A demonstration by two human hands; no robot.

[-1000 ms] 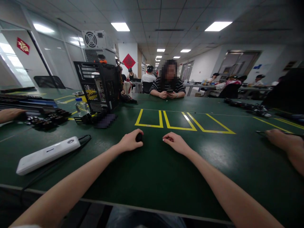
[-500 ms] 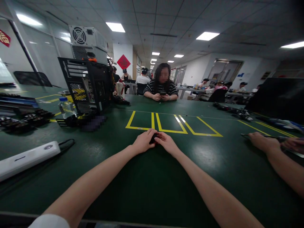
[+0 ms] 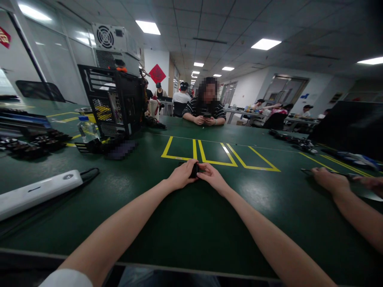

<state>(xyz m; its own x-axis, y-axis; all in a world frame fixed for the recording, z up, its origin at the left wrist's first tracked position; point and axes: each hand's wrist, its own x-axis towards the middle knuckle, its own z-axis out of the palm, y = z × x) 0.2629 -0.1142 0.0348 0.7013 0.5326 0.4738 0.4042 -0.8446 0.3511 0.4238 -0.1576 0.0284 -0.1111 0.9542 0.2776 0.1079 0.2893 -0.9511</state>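
A small black block-like object [image 3: 194,170] is held between my hands, just above or on the green table [image 3: 197,223]; its exact kind is too dark to make out. My left hand [image 3: 182,175] wraps round its left side, fingers over the far face and thumb near me. From the other side, my right hand [image 3: 211,177] touches its right edge with bent fingertips and thumb. Part of the dark object shows beyond my left fingers. Yellow tape outlines [image 3: 199,153] lie on the table just past my hands.
At left stand an opened black computer case [image 3: 115,103] with a power supply [image 3: 112,40] on top, a bottle [image 3: 87,129] and a white power strip [image 3: 40,193]. Another person's hand [image 3: 330,181] works at right. Across the table sits a person [image 3: 205,105] holding a phone.
The view has tilted slightly, shifting the scene. My right fingers have opened a little against the black object, and more of it shows. Both hands stay in nearly the same place.
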